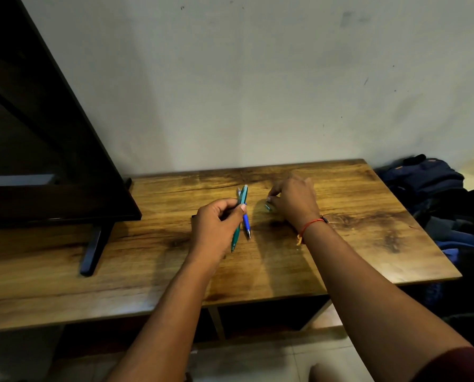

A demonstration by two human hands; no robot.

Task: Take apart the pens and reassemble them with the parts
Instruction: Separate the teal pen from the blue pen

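The wooden table (368,244) showed open surface at the right of the frame and at the lower left, where a hand could pass. A dark screen (37,119) and its foot (91,252) blocked the left side. The wall (258,78) closed the far edge. The left hand (216,224), holding the pens (242,199), and the right hand (296,202) occupied the centre.

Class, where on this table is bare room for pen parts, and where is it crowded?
Bare: table right of the right hand, to its edge; near strip between monitor foot and left hand. Crowded: centre, where left hand holds two pens and right hand pinches a small teal part.
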